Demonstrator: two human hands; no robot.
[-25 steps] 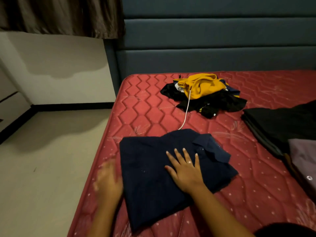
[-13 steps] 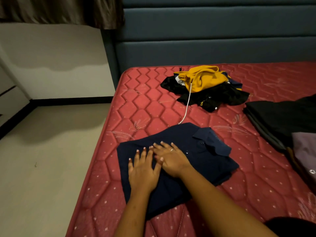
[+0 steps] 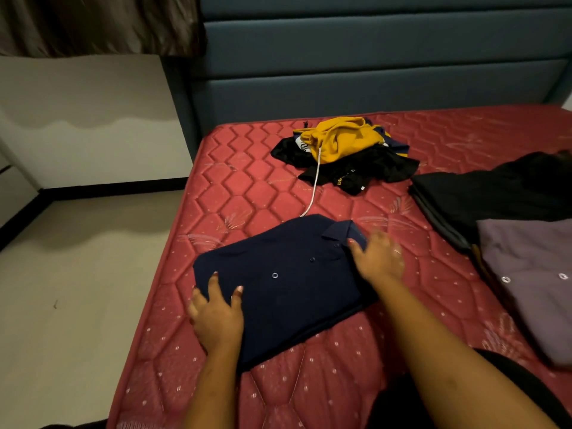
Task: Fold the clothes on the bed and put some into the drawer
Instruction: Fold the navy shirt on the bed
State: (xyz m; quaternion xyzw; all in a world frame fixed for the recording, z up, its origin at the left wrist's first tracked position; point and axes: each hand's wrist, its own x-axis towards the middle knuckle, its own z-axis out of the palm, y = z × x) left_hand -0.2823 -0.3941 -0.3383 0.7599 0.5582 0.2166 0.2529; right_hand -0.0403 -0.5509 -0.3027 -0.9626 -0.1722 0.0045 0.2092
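A folded navy collared shirt (image 3: 288,283) lies near the front left of the red mattress (image 3: 247,193). My left hand (image 3: 216,317) rests flat on its lower left corner, fingers spread. At the shirt's right edge, beside the collar, my right hand (image 3: 379,258) lies blurred with fingers extended. Farther back sits a loose pile: a yellow hoodie (image 3: 340,137) with a white drawstring on top of black garments (image 3: 365,171).
Folded dark clothes (image 3: 483,196) and a folded grey-purple shirt (image 3: 532,274) are stacked at the right. A blue padded headboard (image 3: 340,72) backs the bed. Bare floor (image 3: 77,289) lies to the left, with a curtain (image 3: 93,23) above the wall.
Both hands were together on the shirt's middle; they have slid apart, left to the lower left corner, right to the collar side. The shirt looks flatter and neater.
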